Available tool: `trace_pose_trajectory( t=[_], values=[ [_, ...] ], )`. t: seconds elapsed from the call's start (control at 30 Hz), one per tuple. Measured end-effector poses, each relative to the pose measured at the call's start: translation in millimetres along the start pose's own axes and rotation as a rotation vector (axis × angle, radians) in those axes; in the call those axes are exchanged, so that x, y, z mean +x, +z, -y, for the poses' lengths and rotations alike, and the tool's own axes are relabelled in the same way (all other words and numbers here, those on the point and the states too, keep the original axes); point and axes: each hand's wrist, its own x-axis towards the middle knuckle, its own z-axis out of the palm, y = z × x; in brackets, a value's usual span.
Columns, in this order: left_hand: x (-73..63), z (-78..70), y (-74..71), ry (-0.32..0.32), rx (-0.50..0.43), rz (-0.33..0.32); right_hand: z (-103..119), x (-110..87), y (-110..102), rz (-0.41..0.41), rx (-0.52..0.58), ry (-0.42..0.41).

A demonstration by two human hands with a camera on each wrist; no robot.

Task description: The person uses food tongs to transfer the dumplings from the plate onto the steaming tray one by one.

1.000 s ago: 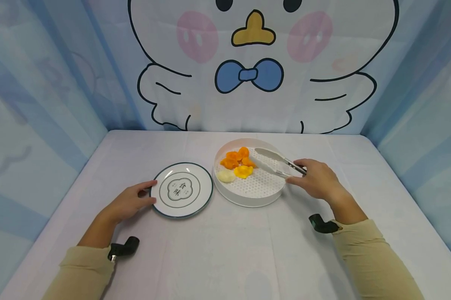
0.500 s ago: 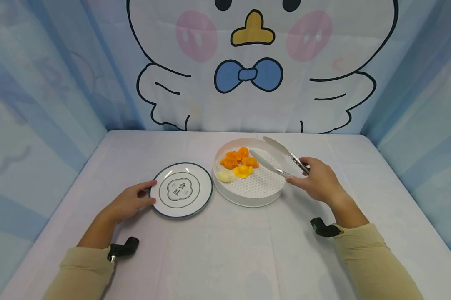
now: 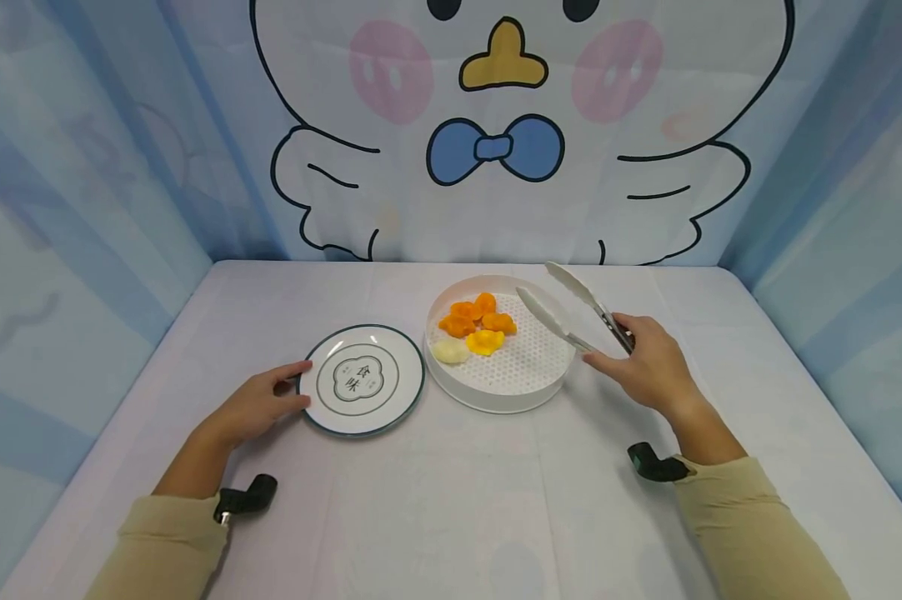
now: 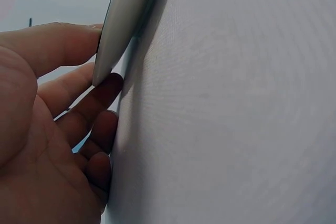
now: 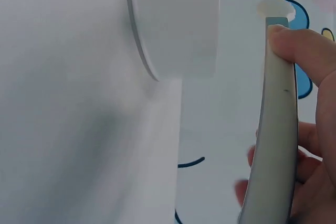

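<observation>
My left hand (image 3: 259, 404) holds the left rim of a white plate (image 3: 402, 379) with a dark rim and printed characters. In the left wrist view the thumb touches the plate's edge (image 4: 118, 30) and fingers reach beneath it. My right hand (image 3: 649, 367) grips a pair of tongs (image 3: 582, 292), whose arms stand apart with nothing between the pale tips. The tongs hang over the right side of a round white tray (image 3: 522, 375) with a perforated floor. On that floor lie several orange pieces (image 3: 462, 321), a yellow piece (image 3: 485, 342) and a pale piece (image 3: 450, 351), small and lumpy.
A white cloth (image 3: 436, 508) covers the table beneath the plate and tray. Patterned curtains (image 3: 83, 208) close in the left, right and back. Small black devices (image 3: 248, 494) sit at both wrists.
The tongs have let go of the rightmost orange piece and spread wider. My right hand has drawn them up and to the right. The left hand and plate hold still.
</observation>
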Motion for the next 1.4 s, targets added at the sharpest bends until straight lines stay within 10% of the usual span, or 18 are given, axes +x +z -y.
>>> trace_pose_trajectory(
  t=[1.4],
  values=[
    [1.7, 1.9, 2.2, -0.015, 0.008, -0.004, -34.0, -25.7, -9.3, -0.030, -0.029, 0.195]
  ],
)
